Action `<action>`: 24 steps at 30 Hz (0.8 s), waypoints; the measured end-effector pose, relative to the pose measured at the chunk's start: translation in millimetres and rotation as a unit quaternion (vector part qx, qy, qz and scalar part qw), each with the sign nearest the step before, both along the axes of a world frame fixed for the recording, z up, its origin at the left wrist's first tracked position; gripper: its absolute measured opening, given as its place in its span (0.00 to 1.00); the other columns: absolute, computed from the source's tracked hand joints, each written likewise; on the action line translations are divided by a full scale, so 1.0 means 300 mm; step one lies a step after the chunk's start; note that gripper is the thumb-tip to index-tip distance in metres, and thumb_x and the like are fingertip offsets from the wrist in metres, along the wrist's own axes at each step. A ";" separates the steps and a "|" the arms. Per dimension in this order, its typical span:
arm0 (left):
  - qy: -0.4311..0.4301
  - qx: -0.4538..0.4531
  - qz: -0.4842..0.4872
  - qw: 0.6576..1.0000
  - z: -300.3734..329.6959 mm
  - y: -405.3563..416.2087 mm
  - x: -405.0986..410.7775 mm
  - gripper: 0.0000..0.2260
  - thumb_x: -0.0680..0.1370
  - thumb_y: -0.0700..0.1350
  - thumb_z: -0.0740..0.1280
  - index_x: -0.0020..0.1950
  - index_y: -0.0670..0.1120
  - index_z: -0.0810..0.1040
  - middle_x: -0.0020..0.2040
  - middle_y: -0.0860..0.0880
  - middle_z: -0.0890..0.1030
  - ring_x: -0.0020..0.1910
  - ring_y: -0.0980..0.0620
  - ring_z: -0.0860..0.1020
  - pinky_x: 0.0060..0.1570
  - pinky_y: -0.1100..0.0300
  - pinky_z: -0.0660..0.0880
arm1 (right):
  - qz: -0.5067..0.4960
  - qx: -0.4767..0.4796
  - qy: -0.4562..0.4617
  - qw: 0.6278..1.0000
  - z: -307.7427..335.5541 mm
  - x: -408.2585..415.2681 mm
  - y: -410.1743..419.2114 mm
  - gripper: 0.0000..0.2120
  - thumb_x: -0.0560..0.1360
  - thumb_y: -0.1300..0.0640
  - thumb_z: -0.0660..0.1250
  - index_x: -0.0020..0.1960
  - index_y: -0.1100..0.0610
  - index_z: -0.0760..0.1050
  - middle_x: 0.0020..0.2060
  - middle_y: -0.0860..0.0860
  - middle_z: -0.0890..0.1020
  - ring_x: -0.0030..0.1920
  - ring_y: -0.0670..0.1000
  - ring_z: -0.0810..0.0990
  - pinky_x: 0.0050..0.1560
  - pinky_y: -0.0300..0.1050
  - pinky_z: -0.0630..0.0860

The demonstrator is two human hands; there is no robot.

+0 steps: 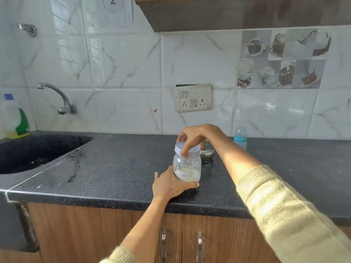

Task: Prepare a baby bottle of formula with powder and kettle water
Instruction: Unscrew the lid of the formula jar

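A clear formula jar (187, 167) with white powder at its bottom and a handwritten label stands on the black counter (117, 168). My left hand (169, 184) grips the jar's lower part from the left. My right hand (195, 137) comes from above and curls its fingers round the jar's white lid (192, 149). A baby bottle (240, 138) with a blue collar and clear cap stands upright by the wall, to the right. A small steel pot (207, 152) sits just behind the jar, partly hidden by my right hand.
A dark sink (34, 150) lies at the left under a wall tap (60, 99). A detergent bottle (16, 118) stands in the far left corner. A socket panel (193, 97) is on the tiled wall. Cabinet doors with handles (199, 245) are below the counter edge.
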State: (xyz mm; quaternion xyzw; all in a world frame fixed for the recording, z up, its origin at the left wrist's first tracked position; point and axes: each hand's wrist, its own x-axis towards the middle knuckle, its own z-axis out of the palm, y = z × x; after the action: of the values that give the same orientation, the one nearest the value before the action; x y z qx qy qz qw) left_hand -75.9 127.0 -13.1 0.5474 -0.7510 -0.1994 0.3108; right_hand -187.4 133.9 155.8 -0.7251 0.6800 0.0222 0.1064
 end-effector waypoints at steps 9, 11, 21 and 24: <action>-0.001 0.010 0.002 1.000 0.011 0.012 0.013 0.40 0.56 0.72 0.67 0.63 0.54 0.70 0.57 0.57 0.77 0.62 0.50 0.74 0.73 0.44 0.54 | 0.018 -0.014 -0.132 0.991 -0.016 -0.097 -0.002 0.32 0.64 0.59 0.74 0.64 0.43 0.66 0.60 0.48 0.72 0.56 0.55 0.78 0.55 0.51 0.77; -0.002 0.010 0.005 1.000 0.012 0.010 0.027 0.41 0.55 0.72 0.67 0.63 0.54 0.70 0.58 0.56 0.77 0.62 0.50 0.74 0.73 0.44 0.54 | 0.008 -0.036 -0.183 0.982 -0.030 -0.127 0.003 0.32 0.63 0.58 0.75 0.63 0.46 0.66 0.59 0.48 0.73 0.56 0.54 0.78 0.56 0.52 0.77; -0.008 0.030 0.094 0.995 0.043 -0.016 0.242 0.38 0.58 0.70 0.69 0.64 0.55 0.70 0.60 0.55 0.77 0.66 0.47 0.70 0.72 0.45 0.57 | -0.016 -0.093 -0.419 0.903 -0.256 -0.203 0.001 0.26 0.68 0.58 0.74 0.65 0.54 0.71 0.50 0.47 0.75 0.53 0.46 0.76 0.59 0.42 0.74; -0.007 0.031 0.107 0.994 0.049 -0.021 0.295 0.39 0.58 0.70 0.69 0.64 0.55 0.69 0.60 0.55 0.77 0.66 0.47 0.70 0.72 0.46 0.57 | -0.023 -0.089 -0.455 0.886 -0.358 -0.182 0.007 0.26 0.62 0.52 0.77 0.58 0.52 0.75 0.52 0.51 0.78 0.50 0.46 0.78 0.52 0.38 0.75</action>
State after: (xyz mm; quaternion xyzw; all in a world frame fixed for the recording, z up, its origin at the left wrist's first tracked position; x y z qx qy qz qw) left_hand 12.6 120.7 1.6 0.6354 -0.6838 -0.1843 0.3077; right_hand -241.8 136.1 48.5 -0.6465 0.5722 -0.3729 0.3399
